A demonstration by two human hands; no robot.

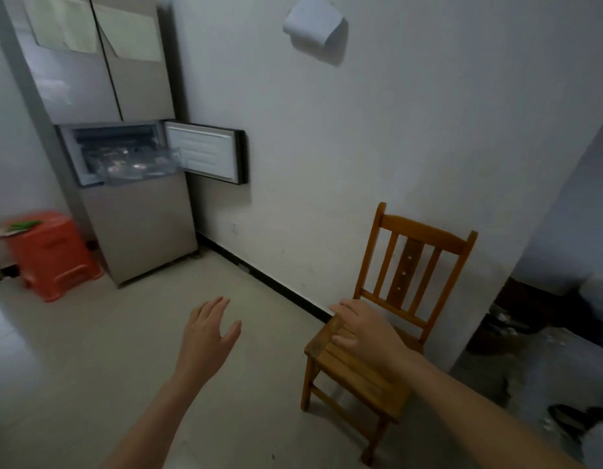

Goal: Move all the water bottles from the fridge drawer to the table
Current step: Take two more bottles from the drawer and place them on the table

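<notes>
Fingers (213, 308) of left hand (208, 336) and right hand (364, 330) spread, empty; clear fridge drawer (137, 167) juts out (contents too blurred to tell).

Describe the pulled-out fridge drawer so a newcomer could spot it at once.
Start at the tall grey fridge beside the orange stool. Halfway up, one small door swings open to the right. The drawer is the clear plastic tray jutting from that opening, unlike the flat grey panels around it.
</notes>
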